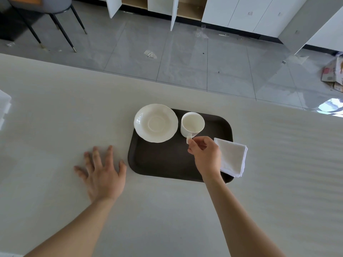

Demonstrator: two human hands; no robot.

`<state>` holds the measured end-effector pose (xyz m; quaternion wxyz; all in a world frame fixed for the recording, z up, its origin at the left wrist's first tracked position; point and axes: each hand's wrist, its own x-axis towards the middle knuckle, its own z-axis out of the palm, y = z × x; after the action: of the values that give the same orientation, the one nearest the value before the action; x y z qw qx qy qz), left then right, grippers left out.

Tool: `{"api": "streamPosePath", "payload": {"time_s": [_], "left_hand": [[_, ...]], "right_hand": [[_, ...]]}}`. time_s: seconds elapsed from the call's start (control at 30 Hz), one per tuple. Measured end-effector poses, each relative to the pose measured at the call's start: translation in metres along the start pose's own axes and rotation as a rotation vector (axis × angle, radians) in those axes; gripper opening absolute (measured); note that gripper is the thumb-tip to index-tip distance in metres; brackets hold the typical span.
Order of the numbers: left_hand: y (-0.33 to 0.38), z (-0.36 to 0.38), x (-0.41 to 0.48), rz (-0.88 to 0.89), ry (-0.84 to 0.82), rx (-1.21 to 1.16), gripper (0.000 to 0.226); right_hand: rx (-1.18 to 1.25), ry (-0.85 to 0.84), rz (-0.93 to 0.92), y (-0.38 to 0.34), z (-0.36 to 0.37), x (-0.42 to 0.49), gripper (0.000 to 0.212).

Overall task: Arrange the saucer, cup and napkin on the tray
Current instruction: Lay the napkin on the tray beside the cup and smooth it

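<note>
A dark brown tray (163,162) lies on the pale table. A white saucer (155,122) sits on its far left corner, overhanging the rim. An empty white cup (192,123) stands upright on the tray just right of the saucer. My right hand (206,153) pinches the cup's handle between thumb and fingers. A folded white napkin (233,156) rests on the tray's right edge, partly hanging over it, beside my right hand. My left hand (102,173) lies flat on the table, fingers spread, left of the tray and touching nothing else.
The table's far edge runs diagonally behind the tray, with grey tiled floor beyond. A white object (4,106) sits at the table's left edge. A chair (46,17) and open white cabinets (167,8) stand at the back.
</note>
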<state>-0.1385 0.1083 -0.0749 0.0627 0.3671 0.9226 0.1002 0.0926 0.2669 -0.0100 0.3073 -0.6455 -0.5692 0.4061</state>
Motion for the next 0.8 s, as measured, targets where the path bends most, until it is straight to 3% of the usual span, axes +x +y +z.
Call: {"api": "streamPosePath", "payload": {"time_s": [0.27, 0.6, 0.7, 0.8], "left_hand": [[0.0, 0.002, 0.001, -0.003, 0.003, -0.002, 0.067], [0.0, 0.002, 0.001, -0.015, -0.011, 0.018, 0.067], [0.001, 0.001, 0.001, -0.016, -0.013, 0.018, 0.068], [0.001, 0.0, 0.001, -0.022, -0.015, 0.011, 0.069]], "right_hand": [[-0.044, 0.037, -0.049, 0.009, -0.03, -0.001, 0.008], [-0.243, 0.288, 0.034, 0.054, -0.122, -0.004, 0.002], [-0.352, 0.283, 0.129, 0.07, -0.131, -0.004, 0.027], [-0.418, 0.155, 0.266, 0.078, -0.131, -0.001, 0.049]]}}
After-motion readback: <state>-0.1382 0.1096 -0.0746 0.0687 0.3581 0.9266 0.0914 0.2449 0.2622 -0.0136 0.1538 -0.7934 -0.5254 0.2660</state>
